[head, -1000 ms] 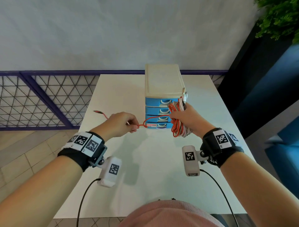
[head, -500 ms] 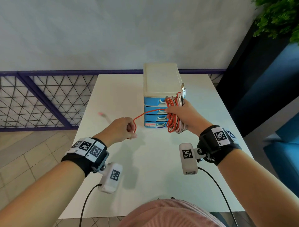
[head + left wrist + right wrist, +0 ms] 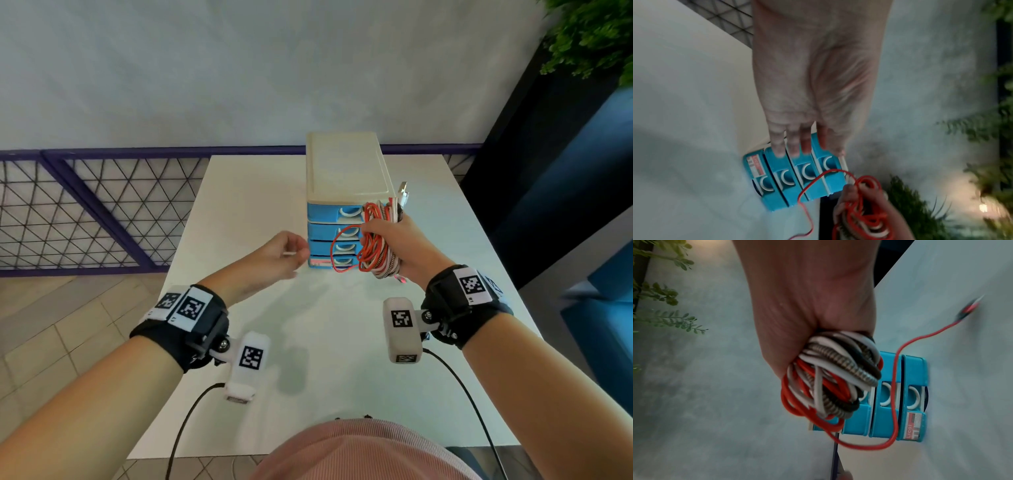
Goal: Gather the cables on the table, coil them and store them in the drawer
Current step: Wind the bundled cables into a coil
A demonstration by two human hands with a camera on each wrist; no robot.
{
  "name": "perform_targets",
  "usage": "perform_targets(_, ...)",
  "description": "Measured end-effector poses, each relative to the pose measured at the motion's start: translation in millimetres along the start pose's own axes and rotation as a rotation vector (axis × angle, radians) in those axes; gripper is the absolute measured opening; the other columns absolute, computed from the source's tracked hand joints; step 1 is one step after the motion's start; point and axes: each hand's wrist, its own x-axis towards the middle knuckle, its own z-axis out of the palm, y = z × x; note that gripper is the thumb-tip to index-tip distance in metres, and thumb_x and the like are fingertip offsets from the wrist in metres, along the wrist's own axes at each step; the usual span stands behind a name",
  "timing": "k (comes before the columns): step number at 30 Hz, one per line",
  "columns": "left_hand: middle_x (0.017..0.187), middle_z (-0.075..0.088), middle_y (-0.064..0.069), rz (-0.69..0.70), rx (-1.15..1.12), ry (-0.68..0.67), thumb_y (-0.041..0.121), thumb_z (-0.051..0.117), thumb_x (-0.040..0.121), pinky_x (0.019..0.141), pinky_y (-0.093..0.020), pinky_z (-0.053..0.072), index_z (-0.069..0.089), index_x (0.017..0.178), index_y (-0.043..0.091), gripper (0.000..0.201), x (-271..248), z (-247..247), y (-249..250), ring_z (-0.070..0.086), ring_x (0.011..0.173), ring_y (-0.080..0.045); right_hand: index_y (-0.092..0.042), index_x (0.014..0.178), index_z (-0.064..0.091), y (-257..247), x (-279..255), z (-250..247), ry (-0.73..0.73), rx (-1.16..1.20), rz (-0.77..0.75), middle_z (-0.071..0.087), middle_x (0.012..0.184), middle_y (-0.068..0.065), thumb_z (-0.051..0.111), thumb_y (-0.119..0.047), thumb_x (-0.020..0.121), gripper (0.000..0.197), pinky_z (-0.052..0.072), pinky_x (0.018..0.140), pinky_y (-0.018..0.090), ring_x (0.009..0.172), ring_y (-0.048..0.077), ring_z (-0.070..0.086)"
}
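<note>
My right hand (image 3: 400,243) grips a coiled bundle of cables (image 3: 376,253), red, white and braided, just in front of the drawer unit's right side; the right wrist view shows the same bundle (image 3: 838,378). A loose red cable loop (image 3: 331,250) hangs from it across the blue drawer fronts, and its plug (image 3: 970,308) dangles blurred above the table. My left hand (image 3: 284,255) hovers left of the drawers. In the left wrist view its fingers (image 3: 793,142) are straight and hold nothing. The drawer unit (image 3: 342,171) has a cream top, and all its blue drawers (image 3: 789,191) are closed.
The white table (image 3: 342,342) carries only the drawer unit at its far middle. A purple mesh fence (image 3: 85,212) runs along the left, a plant (image 3: 589,34) and blue furniture (image 3: 609,274) stand at the right. A USB plug (image 3: 404,190) sticks up from the bundle.
My left hand has let go of the red cable and straightened its fingers near the drawers. The cable's free end has swung over to hang from the bundle in my right hand.
</note>
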Motion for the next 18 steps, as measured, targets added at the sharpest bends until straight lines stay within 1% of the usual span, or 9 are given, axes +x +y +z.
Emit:
perform_targets(1, 0.127, 0.047, 0.007, 0.029, 0.091, 0.055, 0.024, 0.046, 0.098, 0.101, -0.031, 0.040, 0.045, 0.123, 0.018, 0.026, 2.4, 1.5, 0.0, 0.046, 0.119, -0.009, -0.009, 0.089, 0.059, -0.1, -0.5, -0.4, -0.033, 0.006, 0.016, 0.066, 0.069, 0.007, 0.062, -0.007, 0.087, 0.004, 0.057, 0.056, 0.028, 0.056, 0.017, 0.064)
perform_targets(3, 0.139, 0.038, 0.015, 0.092, 0.150, 0.034, 0.027, 0.042, 0.099, 0.104, -0.019, 0.033, 0.034, 0.138, 0.022, 0.040, 6.0, 5.3, 2.9, 0.035, 0.130, -0.001, -0.008, 0.093, 0.058, 0.9, -1.2, 0.3, -0.085, 0.015, 0.036, 0.067, 0.069, 0.008, 0.063, -0.009, 0.087, 0.008, 0.057, 0.056, 0.029, 0.057, 0.018, 0.065)
perform_targets(5, 0.134, 0.047, 0.012, 0.135, 0.118, -0.038, 0.020, 0.038, 0.101, 0.095, -0.005, 0.035, 0.039, 0.137, 0.017, 0.036, 7.7, 10.8, 6.4, 0.042, 0.123, 0.000, -0.007, 0.094, 0.058, 1.0, -1.7, 2.2, -0.092, 0.041, 0.031, 0.066, 0.070, 0.009, 0.063, -0.008, 0.087, 0.008, 0.057, 0.057, 0.030, 0.058, 0.018, 0.066)
perform_targets(6, 0.126, 0.054, 0.005, 0.138, 0.118, -0.065, 0.017, 0.036, 0.102, 0.091, -0.003, 0.037, 0.047, 0.131, 0.013, 0.032, 9.1, 12.6, 6.5, 0.048, 0.116, -0.003, -0.007, 0.094, 0.059, 0.6, -1.3, 3.2, -0.077, 0.054, 0.021, 0.065, 0.070, 0.009, 0.062, -0.008, 0.087, 0.007, 0.057, 0.058, 0.030, 0.059, 0.018, 0.066)
perform_targets(8, 0.105, 0.064, -0.005, 0.127, 0.105, -0.125, 0.015, 0.033, 0.102, 0.090, -0.010, 0.041, 0.059, 0.110, 0.010, 0.028, 8.6, 14.3, 6.5, 0.058, 0.103, -0.011, -0.008, 0.091, 0.059, -1.0, 0.2, 2.5, -0.018, 0.068, -0.011, 0.065, 0.071, 0.009, 0.062, -0.007, 0.087, 0.004, 0.058, 0.060, 0.030, 0.059, 0.017, 0.065)
perform_targets(10, 0.092, 0.066, -0.004, 0.078, 0.036, -0.174, 0.016, 0.033, 0.102, 0.090, -0.017, 0.042, 0.061, 0.098, 0.013, 0.029, 5.4, 11.2, 5.5, 0.065, 0.097, -0.014, -0.011, 0.087, 0.058, -1.8, 2.5, -1.9, 0.044, 0.041, -0.041, 0.065, 0.070, 0.007, 0.061, -0.007, 0.087, 0.005, 0.059, 0.063, 0.032, 0.060, 0.016, 0.065)
perform_targets(13, 0.101, 0.070, -0.001, 0.080, 0.103, -0.241, 0.009, 0.041, 0.100, 0.090, -0.011, 0.042, 0.064, 0.105, 0.012, 0.024, -1.9, 3.1, 10.2, 0.064, 0.102, -0.005, -0.015, 0.083, 0.057, 0.6, 3.9, -5.6, 0.093, -0.070, -0.084, 0.066, 0.072, 0.006, 0.061, -0.008, 0.086, 0.009, 0.059, 0.071, 0.038, 0.063, 0.018, 0.065)
perform_targets(15, 0.105, 0.073, 0.002, 0.135, 0.192, -0.263, 0.009, 0.050, 0.096, 0.091, -0.010, 0.042, 0.069, 0.103, 0.012, 0.020, -3.7, 3.7, 16.2, 0.063, 0.106, -0.003, -0.017, 0.083, 0.057, 4.6, 4.7, -3.1, 0.118, -0.134, -0.118, 0.066, 0.072, 0.004, 0.061, -0.009, 0.086, 0.009, 0.059, 0.068, 0.035, 0.063, 0.017, 0.066)
perform_targets(18, 0.095, 0.075, -0.001, 0.184, 0.104, -0.138, 0.011, 0.057, 0.092, 0.090, -0.016, 0.048, 0.070, 0.095, 0.012, 0.013, -2.5, 11.0, 23.7, 0.067, 0.096, -0.010, -0.017, 0.087, 0.059, 9.7, 6.4, 5.1, 0.118, -0.166, -0.151, 0.067, 0.071, 0.002, 0.063, -0.009, 0.084, 0.009, 0.055, 0.059, 0.029, 0.060, 0.012, 0.067)
